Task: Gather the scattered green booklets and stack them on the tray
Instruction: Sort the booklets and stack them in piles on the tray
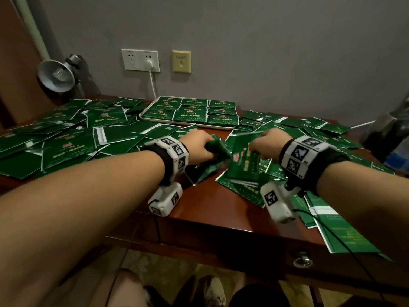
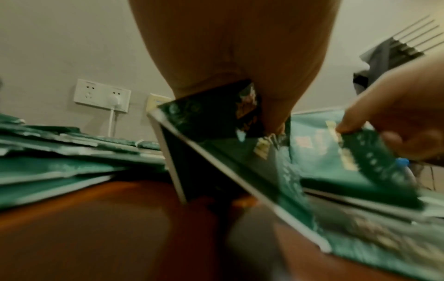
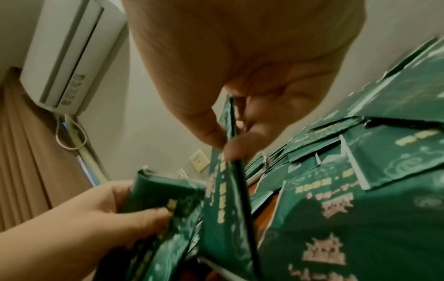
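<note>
Grey wall (image 1: 243,41) behind, reddish wooden desk (image 1: 210,209) in front, covered nearly edge to edge in scattered green booklets (image 1: 66,147). We see a white tray (image 1: 188,126) at the back centre of the desk, against the wall, already filled with booklets laid in neat rows (image 1: 192,111). Our left hand (image 1: 197,147) grips a small bunch of booklets (image 1: 215,147), thumb on top, fingers curled under; the bunch is tilted up off the desk. Our right hand (image 1: 272,145) pinches a single booklet (image 1: 243,160) by its upper edge between thumb and fingertips, held upright just beside the left hand's bunch, touching or nearly so; blur, can't tell which. Both hands are at mid-desk, in front of the tray. Wall sockets (image 1: 140,60) with a white plug, a beige wall plate (image 1: 181,61), a metal clamp lamp (image 1: 58,73) at left. Air conditioner (image 3: 69,51) in the right wrist view.
</note>
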### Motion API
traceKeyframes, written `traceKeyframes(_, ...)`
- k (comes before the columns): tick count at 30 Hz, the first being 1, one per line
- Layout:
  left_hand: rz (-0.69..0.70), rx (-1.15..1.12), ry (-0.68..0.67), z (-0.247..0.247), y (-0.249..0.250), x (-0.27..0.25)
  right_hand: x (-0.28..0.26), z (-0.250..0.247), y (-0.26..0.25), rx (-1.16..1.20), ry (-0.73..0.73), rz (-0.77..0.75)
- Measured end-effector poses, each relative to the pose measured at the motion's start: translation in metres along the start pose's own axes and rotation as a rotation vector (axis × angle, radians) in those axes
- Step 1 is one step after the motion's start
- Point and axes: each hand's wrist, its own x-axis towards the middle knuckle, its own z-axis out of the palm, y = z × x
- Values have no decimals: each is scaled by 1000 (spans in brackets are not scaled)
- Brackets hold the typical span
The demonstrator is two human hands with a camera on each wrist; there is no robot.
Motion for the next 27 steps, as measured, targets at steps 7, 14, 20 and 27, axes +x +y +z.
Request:
traceKeyframes(7,-82,-51,89,-60,11,-12,-21,0,-14,118,-300,3)
traceKeyframes(14,-198,409,-208,-28,-10,-19,-30,25,-12,-787,-69,-255)
traceKeyframes(20,-280,450,-342,-19,-23,-28,-25,37,-24,-982,-332,-573)
traceKeyframes(27,-281,493,-274,-3,-45,-24,-16,47,-27,-1126,-313,-638)
